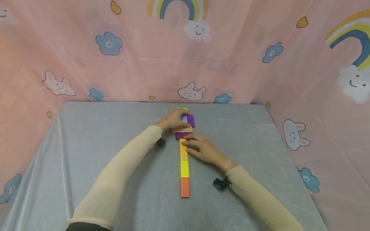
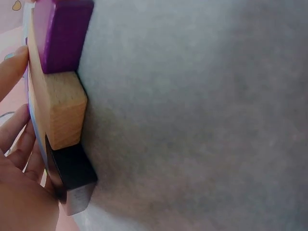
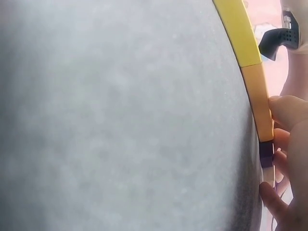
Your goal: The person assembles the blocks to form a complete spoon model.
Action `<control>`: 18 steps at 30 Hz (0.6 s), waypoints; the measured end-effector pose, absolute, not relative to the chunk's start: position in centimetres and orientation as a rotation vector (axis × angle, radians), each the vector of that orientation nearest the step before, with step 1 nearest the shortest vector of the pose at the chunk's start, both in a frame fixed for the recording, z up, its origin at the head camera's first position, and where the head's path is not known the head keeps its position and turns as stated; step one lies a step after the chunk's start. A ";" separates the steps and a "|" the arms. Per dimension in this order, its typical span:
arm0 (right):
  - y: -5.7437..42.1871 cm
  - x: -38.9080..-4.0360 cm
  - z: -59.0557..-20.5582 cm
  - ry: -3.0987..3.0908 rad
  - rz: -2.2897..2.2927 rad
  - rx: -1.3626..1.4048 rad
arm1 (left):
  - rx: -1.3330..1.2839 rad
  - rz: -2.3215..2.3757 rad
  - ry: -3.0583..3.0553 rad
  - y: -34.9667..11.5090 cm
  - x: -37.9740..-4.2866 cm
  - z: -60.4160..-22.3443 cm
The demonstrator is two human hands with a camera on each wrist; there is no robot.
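A line of flat, colored blocks runs away from me in the head view. My left hand [image 1: 174, 119] lies over its far end, fingers spread around a blue block [image 1: 184, 118], thumb at a plain wooden block [image 1: 182, 130]. An upright-lying purple block [image 1: 190, 121] sits right of the blue one. My right hand [image 1: 206, 150] touches a crosswise purple block [image 1: 180, 136] and the orange-yellow block [image 1: 183, 152] with extended fingers. A black block [image 2: 74, 168] shows beneath my left hand in the left wrist view, beside the wooden one.
Nearer me, a yellow block [image 1: 184, 169] and an orange block [image 1: 185, 187] continue the line. A lime block [image 1: 181, 109] peeks out beyond my left hand. Grey cloth [image 1: 245, 134] covers the table, and a pink patterned curtain [image 1: 138, 70] hangs behind it.
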State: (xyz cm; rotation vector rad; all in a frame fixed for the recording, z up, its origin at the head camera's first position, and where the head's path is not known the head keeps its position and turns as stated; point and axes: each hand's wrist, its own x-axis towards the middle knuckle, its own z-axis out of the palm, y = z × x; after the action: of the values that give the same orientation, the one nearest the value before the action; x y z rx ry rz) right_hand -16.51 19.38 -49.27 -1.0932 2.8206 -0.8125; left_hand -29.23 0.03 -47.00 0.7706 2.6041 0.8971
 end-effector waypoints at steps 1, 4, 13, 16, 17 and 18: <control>19.4 -16.5 -49.3 2.820 -0.810 -1.091 | 0.766 0.894 2.602 0.0 -29.2 -47.0; 19.4 -16.4 -49.2 2.820 -0.806 -1.086 | 0.765 0.895 2.600 0.1 -29.3 -47.0; 19.3 -16.3 -49.0 2.829 -0.796 -1.088 | 0.740 0.847 2.680 0.8 -28.9 -46.9; 19.3 -16.4 -49.1 2.827 -0.788 -1.082 | 0.730 0.793 2.712 1.0 -28.7 -46.9; 19.3 -16.4 -49.2 2.825 -0.787 -1.076 | 0.730 0.782 2.717 1.1 -28.6 -46.9; 19.3 -16.4 -49.2 2.824 -0.787 -1.071 | 0.729 0.773 2.721 1.1 -28.6 -46.8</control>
State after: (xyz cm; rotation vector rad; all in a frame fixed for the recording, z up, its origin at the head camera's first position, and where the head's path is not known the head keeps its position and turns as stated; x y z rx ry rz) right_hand -16.39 19.33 -49.18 -1.0710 2.8236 -0.7872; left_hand -28.57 1.10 -46.83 0.7287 2.7206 0.7731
